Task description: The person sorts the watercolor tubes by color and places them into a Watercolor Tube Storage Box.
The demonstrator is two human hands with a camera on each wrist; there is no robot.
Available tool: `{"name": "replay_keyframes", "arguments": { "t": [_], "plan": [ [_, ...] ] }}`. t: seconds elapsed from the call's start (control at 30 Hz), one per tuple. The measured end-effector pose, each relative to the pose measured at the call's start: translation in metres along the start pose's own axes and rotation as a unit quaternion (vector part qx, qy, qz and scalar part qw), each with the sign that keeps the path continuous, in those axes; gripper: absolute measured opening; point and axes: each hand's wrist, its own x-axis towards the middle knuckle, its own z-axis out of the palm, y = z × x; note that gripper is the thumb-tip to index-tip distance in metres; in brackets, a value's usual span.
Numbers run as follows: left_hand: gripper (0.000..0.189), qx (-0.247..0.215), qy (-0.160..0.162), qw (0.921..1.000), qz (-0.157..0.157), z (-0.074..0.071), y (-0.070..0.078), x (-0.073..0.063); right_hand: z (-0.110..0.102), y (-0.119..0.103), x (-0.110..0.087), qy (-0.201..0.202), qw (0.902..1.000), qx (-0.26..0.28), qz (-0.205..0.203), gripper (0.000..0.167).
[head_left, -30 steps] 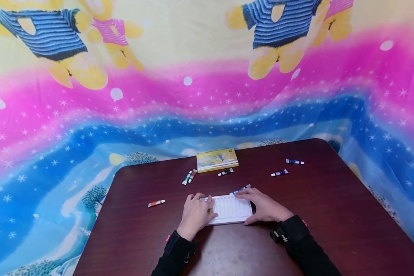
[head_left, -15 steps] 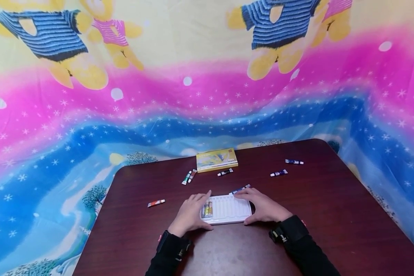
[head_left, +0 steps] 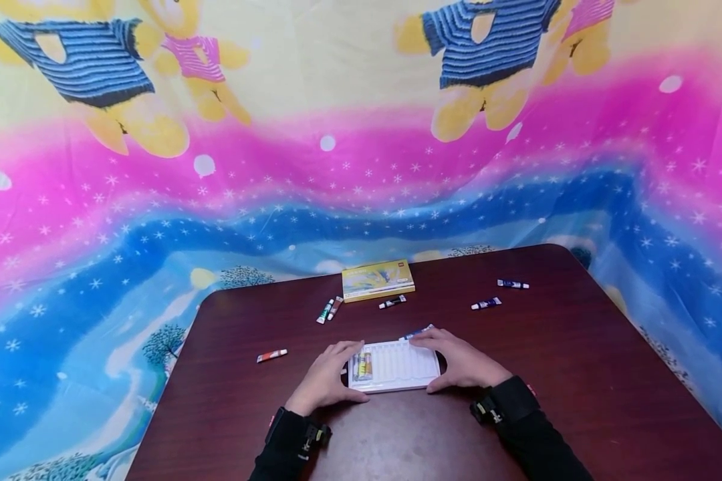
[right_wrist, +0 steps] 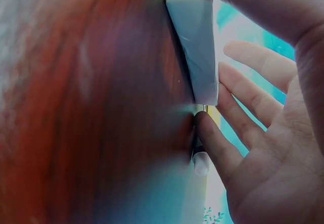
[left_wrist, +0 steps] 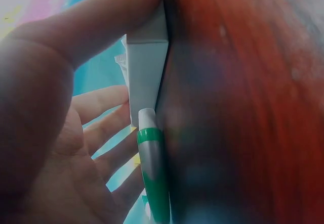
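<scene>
A white slotted tray (head_left: 403, 367) lies on the table with several small paint tubes (head_left: 363, 367) in its left end; its other slots are bare. My left hand (head_left: 325, 377) holds the tray's left end, thumb at the near corner and fingers at the far one. At the right end my right hand (head_left: 463, 361) grips it the same way. Beside the tray, under my left palm, lies a green paint tube (left_wrist: 154, 168) with a white cap. A blue paint tube (head_left: 418, 333) lies just behind the tray, partly hidden by my right fingers.
On the dark table (head_left: 493, 427), a yellow box (head_left: 379, 280) lies at the back edge. Before it are a black tube (head_left: 392, 302), a green tube (head_left: 325, 311) and a brown one (head_left: 335, 308). A red-orange tube (head_left: 272, 356) lies left; dark blue tubes (head_left: 486, 304) lie right.
My left hand has drawn back left from over the tubes in the tray to the tray's left end, uncovering them. My right hand and the tray have hardly moved.
</scene>
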Motion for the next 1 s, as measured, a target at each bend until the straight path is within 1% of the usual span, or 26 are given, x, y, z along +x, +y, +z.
{"name": "replay_keyframes", "arguments": {
  "t": [0.23,0.47,0.63,0.77,0.83,0.9,0.97,1.0],
  "plan": [
    [0.102,0.001,0.003,1.0000,0.009,0.001,-0.002,0.000,-0.001,-0.001,-0.002,0.002,1.0000,0.003,-0.005,0.088],
    [0.102,0.005,0.004,1.0000,-0.001,0.002,-0.002,0.000,-0.001,-0.001,-0.001,0.005,0.9999,-0.002,-0.012,0.088],
    [0.102,-0.001,0.005,1.0000,-0.004,0.001,-0.001,0.000,-0.001,-0.001,-0.001,0.003,0.9999,-0.002,-0.013,0.088],
    [0.103,-0.013,-0.005,0.9999,0.000,-0.002,-0.001,0.000,-0.001,0.000,-0.001,-0.003,1.0000,0.004,-0.009,0.088],
    [0.099,-0.024,-0.007,0.9997,0.002,-0.006,-0.002,-0.001,-0.001,0.000,-0.001,-0.003,0.9999,0.007,-0.008,0.087],
    [0.091,-0.032,0.008,0.9994,-0.001,-0.013,-0.005,-0.001,-0.001,0.000,-0.001,-0.003,0.9999,0.010,-0.006,0.088],
    [0.081,-0.027,0.036,0.9989,-0.015,-0.022,-0.013,-0.003,-0.001,-0.001,-0.001,0.001,0.9999,0.007,-0.010,0.088],
    [0.076,-0.014,0.058,0.9979,-0.025,-0.027,-0.019,-0.006,-0.001,-0.001,0.000,0.002,0.9999,0.004,-0.011,0.088]
  ]
}}
